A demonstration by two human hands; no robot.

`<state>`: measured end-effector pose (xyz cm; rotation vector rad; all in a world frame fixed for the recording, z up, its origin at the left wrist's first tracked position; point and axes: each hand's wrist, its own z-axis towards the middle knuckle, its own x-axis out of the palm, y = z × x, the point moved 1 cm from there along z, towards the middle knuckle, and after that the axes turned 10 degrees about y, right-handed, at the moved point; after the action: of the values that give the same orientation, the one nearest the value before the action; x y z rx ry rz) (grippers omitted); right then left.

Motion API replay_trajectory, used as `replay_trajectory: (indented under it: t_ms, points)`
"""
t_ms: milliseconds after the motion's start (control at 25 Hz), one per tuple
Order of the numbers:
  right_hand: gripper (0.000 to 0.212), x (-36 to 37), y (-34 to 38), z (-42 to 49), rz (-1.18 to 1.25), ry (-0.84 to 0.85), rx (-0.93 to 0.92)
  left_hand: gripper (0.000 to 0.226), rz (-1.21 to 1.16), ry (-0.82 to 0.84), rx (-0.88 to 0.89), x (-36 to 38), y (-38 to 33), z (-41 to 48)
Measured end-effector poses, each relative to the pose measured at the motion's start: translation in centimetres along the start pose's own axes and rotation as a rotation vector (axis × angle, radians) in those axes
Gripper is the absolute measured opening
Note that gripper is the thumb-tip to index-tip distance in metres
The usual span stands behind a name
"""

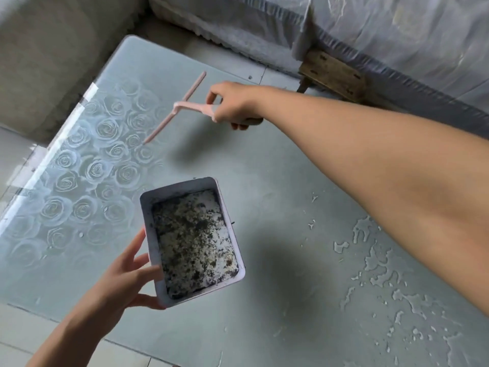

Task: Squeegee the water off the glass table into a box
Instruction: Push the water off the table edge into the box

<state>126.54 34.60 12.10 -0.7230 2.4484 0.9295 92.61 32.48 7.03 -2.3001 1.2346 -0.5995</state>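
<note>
My right hand grips the handle of a pink squeegee, whose long thin blade lies over the far middle of the glass table. My left hand holds a white rectangular box by its near left corner, above the table's near part; thumb and fingers curl round its wall. Dark specks and dirty water cover the box's bottom. Patches and drops of water lie on the glass at the right, under my right forearm.
The table's left part bears a frosted rose pattern. A plastic-covered sofa runs along the far right, with a wooden foot near the table's far edge. A beige upholstered piece stands at far left. Tiled floor shows below the near edge.
</note>
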Motion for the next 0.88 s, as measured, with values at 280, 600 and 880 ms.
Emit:
replay_trajectory:
  t_ms: [280, 600, 880]
  points:
    - [0.027, 3.1, -6.9, -4.0, 0.025, -0.031, 0.129, 0.092, 0.132, 0.073, -0.075, -4.3, -2.4, 2.7]
    - [0.036, 2.3, -11.4, -15.2, -0.238, 0.049, 0.374, 0.096, 0.201, 0.115, -0.075, -6.5, -6.3, 3.5]
    - [0.040, -4.2, -7.6, -0.4, -0.143, -0.111, 0.384, 0.096, 0.272, 0.151, -0.071, -6.2, -7.9, 4.6]
